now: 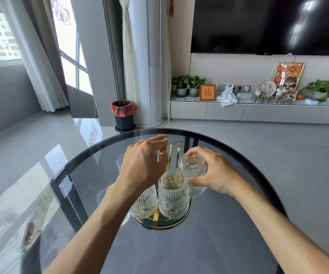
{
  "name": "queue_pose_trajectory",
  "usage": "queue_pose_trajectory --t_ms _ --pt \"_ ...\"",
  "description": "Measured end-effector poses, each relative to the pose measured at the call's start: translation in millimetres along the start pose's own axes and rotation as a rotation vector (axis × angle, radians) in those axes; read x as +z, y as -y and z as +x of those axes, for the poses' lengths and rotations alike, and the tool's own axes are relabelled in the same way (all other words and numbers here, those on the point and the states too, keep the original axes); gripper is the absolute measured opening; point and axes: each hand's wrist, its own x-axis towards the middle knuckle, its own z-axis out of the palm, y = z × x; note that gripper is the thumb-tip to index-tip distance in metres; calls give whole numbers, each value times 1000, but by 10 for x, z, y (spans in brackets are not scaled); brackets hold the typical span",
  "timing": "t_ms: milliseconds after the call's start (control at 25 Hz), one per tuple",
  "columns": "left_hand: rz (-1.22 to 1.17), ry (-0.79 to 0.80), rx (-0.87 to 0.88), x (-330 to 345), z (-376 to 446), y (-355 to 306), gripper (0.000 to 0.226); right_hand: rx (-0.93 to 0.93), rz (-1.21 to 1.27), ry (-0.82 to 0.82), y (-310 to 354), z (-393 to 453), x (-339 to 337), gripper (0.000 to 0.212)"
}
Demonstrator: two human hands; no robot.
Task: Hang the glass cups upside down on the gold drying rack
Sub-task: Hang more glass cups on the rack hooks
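A: Rack status?

B: Gold drying rack (174, 149) standing on round dark glass table (228, 224), near middle. Round gold-rimmed base (164, 224) under the cups. Tall looped gold handle rising at centre.

A: Cups on rack?

B: Front glass cup (173, 196) upside down over a gold hook, hook tip visible through the bottom. Right glass cup (193, 168) also inverted over a hook, just behind and right of front one. Left glass cup (144, 202) inverted at front left, partly hidden by wrist. All ribbed, clear, empty.

A: Cups off rack?

B: Two more, only partly seen: one (120, 162) beyond left hand, one (102, 194) at table's left side behind forearm. Orientation not determinable.

A: Hands?

B: Left hand (142, 165) above rack's left side, fingers extended and curled toward a gold upright; grip on anything not determinable. Right hand (213, 173) wrapped round right glass cup, fingertips on top edge, thumb low against its side.

A: Room?

B: Glossy grey floor. Black bin (123, 115) with red liner beyond table, beside white column. Long low white cabinet (258, 111) along wall, carrying potted plants (187, 84), framed pictures, small ornaments. Dark television (268, 24) mounted above. Curtained windows at left.
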Motion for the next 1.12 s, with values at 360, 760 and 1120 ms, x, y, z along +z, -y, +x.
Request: queue_pose_trajectory --t_ms 360,760,1120 --pt "-47 -28 18 7 -46 24 19 68 188 111 -160 -65 -81 63" --pt "-51 -23 21 26 -50 36 17 324 -124 -67 -810 205 580 76" --pt "-60 -22 14 9 -45 66 19 646 581 -301 -927 250 786 70"
